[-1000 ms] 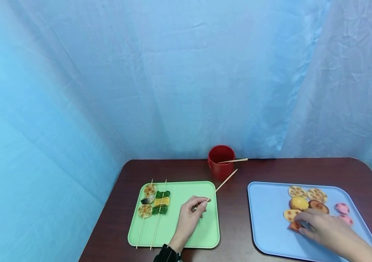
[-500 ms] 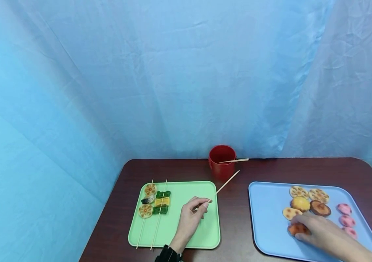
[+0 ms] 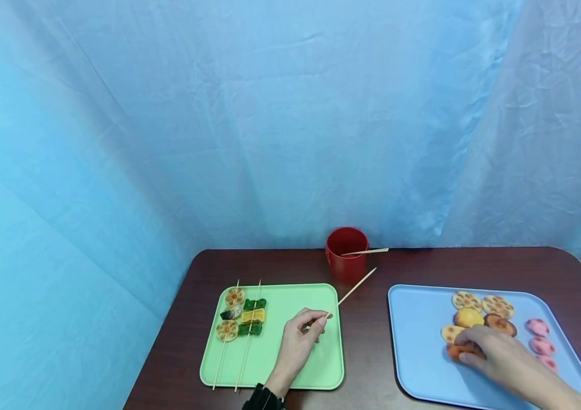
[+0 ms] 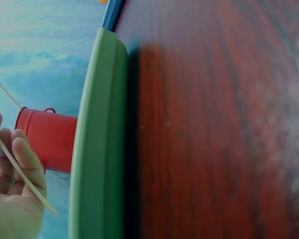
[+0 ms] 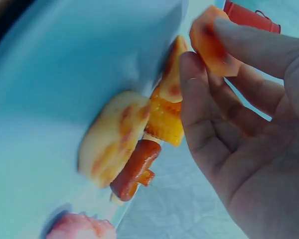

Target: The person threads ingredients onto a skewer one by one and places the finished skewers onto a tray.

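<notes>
My left hand (image 3: 296,341) pinches a thin wooden skewer (image 3: 357,286) above the green tray (image 3: 316,376). The skewer's free tip points toward the far right, and in the left wrist view its other end slants across the palm. Over the blue tray (image 3: 418,364), my right hand (image 3: 507,357) grips an orange, dark-spotted piece of play food (image 5: 209,42) between thumb and fingers. Close by lie a yellow ball-like piece (image 3: 468,318), a brown mushroom slice (image 3: 500,324), a pale spotted slice (image 3: 450,334) and two lotus root slices (image 3: 498,306).
Two loaded skewers lie on the green tray's left side, one with lotus root slices (image 3: 227,330), one with green and yellow pieces (image 3: 252,316). A red cup (image 3: 346,265) holding sticks (image 3: 372,251) stands at the back. Pink pieces (image 3: 542,345) line the blue tray's right.
My right hand has taken hold of the orange piece, tilting and shifting it slightly beside the pale slice. More of the pink pieces shows now. The left hand keeps its skewer nearly still.
</notes>
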`<move>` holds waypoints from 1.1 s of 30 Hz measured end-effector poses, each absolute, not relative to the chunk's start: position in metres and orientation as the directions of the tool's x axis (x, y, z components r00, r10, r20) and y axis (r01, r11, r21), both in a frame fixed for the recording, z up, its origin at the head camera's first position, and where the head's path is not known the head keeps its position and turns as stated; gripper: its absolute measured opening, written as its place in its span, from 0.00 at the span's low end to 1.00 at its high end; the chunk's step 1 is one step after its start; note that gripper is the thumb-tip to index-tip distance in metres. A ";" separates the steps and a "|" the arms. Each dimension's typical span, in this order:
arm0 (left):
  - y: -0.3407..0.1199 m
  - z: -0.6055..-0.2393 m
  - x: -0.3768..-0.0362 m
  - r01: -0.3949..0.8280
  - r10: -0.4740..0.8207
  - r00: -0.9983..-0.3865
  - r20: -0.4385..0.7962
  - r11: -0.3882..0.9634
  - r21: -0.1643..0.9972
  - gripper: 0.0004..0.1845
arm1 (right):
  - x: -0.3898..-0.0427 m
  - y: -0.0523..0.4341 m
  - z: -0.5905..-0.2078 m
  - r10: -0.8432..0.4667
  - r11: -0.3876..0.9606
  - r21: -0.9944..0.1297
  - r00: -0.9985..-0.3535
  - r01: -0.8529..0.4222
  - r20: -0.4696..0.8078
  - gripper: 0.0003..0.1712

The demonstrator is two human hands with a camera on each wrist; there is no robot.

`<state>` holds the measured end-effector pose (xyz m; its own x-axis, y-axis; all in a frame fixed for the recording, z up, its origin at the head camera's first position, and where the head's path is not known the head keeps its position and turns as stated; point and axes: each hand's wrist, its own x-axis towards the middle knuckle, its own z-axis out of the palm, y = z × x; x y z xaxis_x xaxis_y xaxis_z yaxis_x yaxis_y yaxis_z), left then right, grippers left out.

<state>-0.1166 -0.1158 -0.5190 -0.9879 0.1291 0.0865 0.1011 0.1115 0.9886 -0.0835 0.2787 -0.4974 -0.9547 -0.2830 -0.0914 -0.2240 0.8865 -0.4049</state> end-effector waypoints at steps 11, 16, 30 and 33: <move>-0.113 -0.517 -0.114 0.150 0.140 -0.982 0.129 0.149 0.977 0.07 | -0.086 0.268 -0.492 -0.260 0.819 -0.410 -0.897 -0.401 0.357 0.20; -0.113 -0.518 -0.113 0.164 0.147 -0.979 0.140 0.172 0.971 0.07 | -0.089 0.259 -0.482 -0.173 0.799 -0.526 -0.950 -0.290 0.261 0.15; -0.105 -0.518 -0.111 0.206 0.158 -0.974 0.161 0.327 0.922 0.06 | -0.101 0.237 -0.470 0.003 0.519 -0.853 -0.998 0.058 -0.066 0.32; -0.105 -0.516 -0.109 0.211 0.174 -0.971 0.163 0.310 0.927 0.06 | -0.103 0.232 -0.468 0.040 0.445 -0.882 -0.987 0.157 -0.156 0.39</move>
